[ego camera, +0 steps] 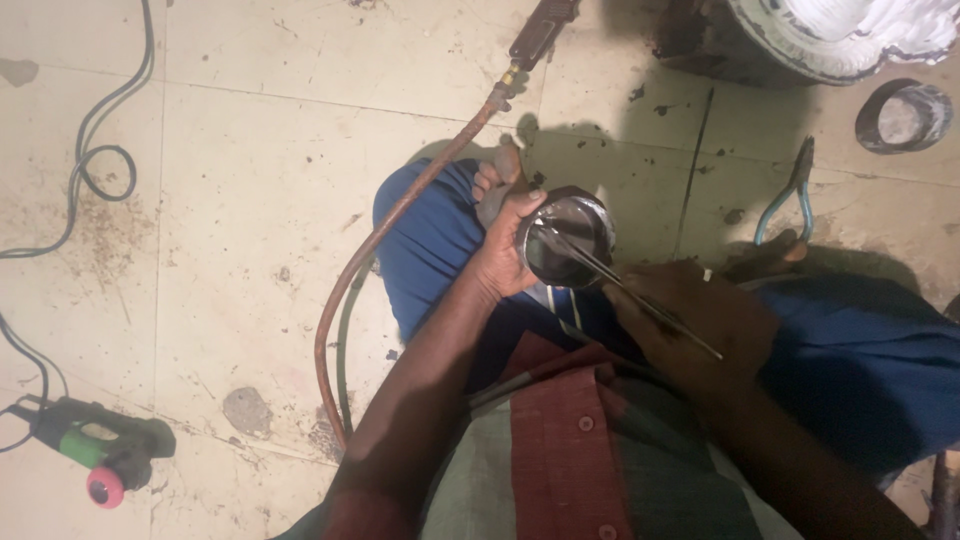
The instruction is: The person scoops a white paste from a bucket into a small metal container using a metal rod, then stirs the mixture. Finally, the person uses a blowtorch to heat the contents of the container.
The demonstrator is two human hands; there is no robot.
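One round metal cup (566, 240) sits over the knee, gripped at its rim by the left hand (505, 255); the right hand (700, 320) is closed on one thin metal rod (625, 290) — its tip inside the cup. On the floor (250, 180): one copper hose (400, 215), one pair of pliers (790, 195) and one green tool (95, 450) — well apart.

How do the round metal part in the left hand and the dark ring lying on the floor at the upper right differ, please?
The round metal part is gripped by the left hand above the lap, while the dark ring lies untouched on the floor tiles. The metal part looks shiny inside; the ring looks dull. A thin tool in the right hand reaches into the part; nothing touches the ring. Both are round and hollow.
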